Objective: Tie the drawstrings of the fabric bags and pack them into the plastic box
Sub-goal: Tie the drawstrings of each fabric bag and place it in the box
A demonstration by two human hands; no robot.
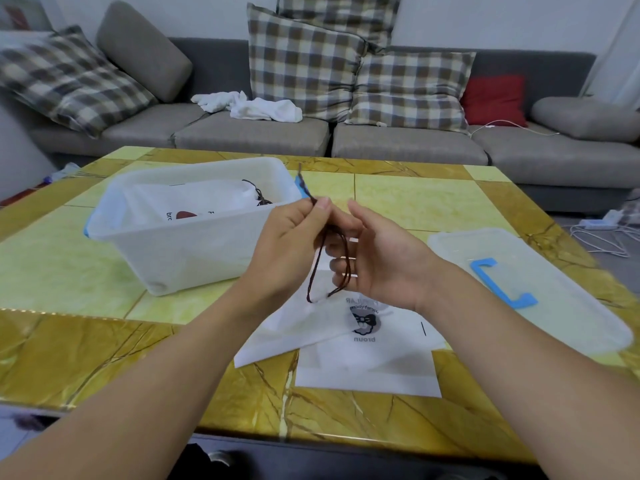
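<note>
L hand [287, 233] pinching drawstring [320, 261], R hand [377, 261] looped

left hand [291, 233] pinches drawstring [317, 268] | right hand [377, 258] looped | bag [346, 327] on table [104, 348]

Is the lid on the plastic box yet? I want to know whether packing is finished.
No, the lid lies flat on the table to the right, and the plastic box stands open.

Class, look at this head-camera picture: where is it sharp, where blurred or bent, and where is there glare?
Head view: hands and cord fairly sharp; left cushion smeared; table edge bows from the wide lens, with a bright glint along the tile seam at left; soft, even light, faint shadows.
</note>
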